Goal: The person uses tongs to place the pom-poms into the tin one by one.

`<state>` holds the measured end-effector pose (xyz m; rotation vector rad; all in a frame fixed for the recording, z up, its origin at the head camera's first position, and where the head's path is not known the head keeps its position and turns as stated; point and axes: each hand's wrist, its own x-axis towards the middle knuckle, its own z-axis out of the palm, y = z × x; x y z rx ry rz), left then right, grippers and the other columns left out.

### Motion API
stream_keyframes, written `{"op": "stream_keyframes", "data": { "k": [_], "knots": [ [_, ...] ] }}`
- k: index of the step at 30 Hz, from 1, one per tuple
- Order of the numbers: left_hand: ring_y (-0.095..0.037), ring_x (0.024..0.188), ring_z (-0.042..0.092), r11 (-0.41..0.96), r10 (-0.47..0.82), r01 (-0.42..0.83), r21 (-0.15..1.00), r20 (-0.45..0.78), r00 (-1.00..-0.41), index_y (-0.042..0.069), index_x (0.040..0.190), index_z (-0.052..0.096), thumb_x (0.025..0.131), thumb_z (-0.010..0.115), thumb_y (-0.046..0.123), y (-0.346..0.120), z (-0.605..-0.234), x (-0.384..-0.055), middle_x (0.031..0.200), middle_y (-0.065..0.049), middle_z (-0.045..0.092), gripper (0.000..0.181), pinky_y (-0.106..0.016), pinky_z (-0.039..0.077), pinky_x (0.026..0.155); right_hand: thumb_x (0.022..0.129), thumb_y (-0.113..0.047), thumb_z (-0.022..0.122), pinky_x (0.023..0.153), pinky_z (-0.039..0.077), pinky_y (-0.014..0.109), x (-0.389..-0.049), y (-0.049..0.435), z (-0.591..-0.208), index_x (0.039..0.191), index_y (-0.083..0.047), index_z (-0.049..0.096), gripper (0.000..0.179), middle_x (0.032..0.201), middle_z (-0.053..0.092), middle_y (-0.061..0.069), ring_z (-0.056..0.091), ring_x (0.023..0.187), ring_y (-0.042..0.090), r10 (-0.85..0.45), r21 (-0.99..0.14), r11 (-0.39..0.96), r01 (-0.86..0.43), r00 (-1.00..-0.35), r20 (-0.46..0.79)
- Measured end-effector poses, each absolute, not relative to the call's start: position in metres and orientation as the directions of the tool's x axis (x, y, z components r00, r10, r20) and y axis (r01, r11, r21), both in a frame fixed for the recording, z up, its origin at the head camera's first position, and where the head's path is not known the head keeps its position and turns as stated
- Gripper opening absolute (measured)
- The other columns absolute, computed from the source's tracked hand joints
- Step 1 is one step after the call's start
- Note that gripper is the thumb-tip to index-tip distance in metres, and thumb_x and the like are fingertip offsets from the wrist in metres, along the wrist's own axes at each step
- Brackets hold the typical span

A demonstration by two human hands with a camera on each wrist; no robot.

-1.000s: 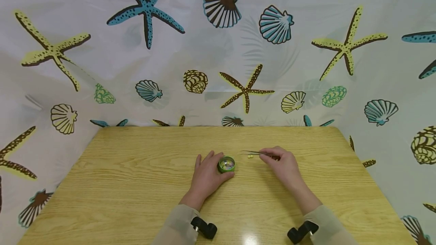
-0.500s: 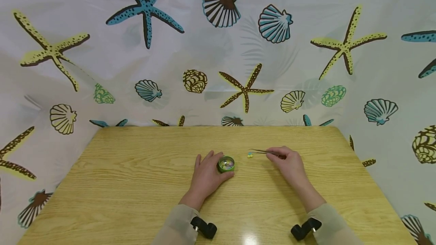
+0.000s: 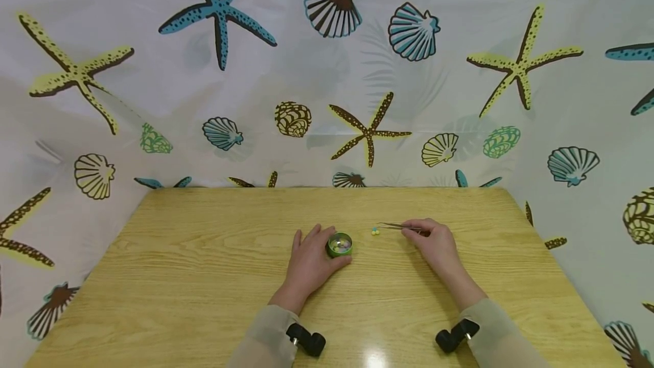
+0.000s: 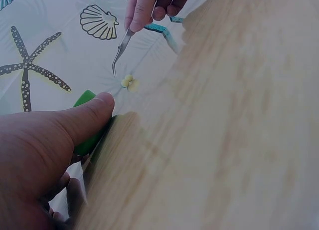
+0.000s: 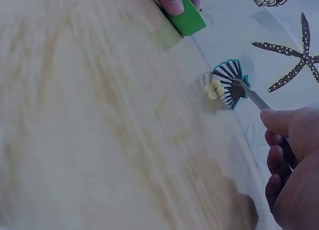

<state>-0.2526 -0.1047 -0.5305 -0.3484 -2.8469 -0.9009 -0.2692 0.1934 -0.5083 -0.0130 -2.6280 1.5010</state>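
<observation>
My left hand (image 3: 313, 263) curls round a small round green tin (image 3: 340, 245), thumb on the near side and fingers on the far side. Small colourful beads show inside it from above. Pinched between thumb and fingers of my right hand (image 3: 434, 243) are metal tweezers (image 5: 257, 99) with a bent tip, pointing left. Just beyond that tip, two yellow beads (image 3: 375, 233) and one blue bead (image 3: 374, 229) sit close together on the table. In the left wrist view the tweezers (image 4: 121, 50) hang near the cluster of beads (image 4: 127, 81).
The wooden table (image 3: 204, 254) spreads beneath both hands. Behind it and at both sides hangs a pale cloth (image 3: 286, 72) printed with starfish and shells. A black wrist mount (image 3: 306, 339) is strapped on each sleeve.
The tweezers' tip has shifted right, away from between the tin and the beads. A blue bead now shows beside the two yellow ones. The left hand and tin stay put.
</observation>
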Motion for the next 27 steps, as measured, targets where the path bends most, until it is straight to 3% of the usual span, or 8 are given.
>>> {"op": "stream_keyframes", "data": {
  "k": [27],
  "knots": [
    [-0.039,0.157,0.045,0.794,0.176,0.251,0.553,0.185,-0.967,0.006,0.154,0.064,0.092,0.092,0.045,-0.104,-0.528,-0.251,0.156,-0.018,0.062,0.079,-0.066,0.012,0.133,0.104,-0.02,0.081,0.085,0.054,0.036,-0.281,0.192,-0.523,0.12,-0.011,0.087,0.02,0.115,0.078,0.007,0.068,0.098,0.023,0.065,-0.835,0.548,-0.054,-0.992,0.107]
  ]
}}
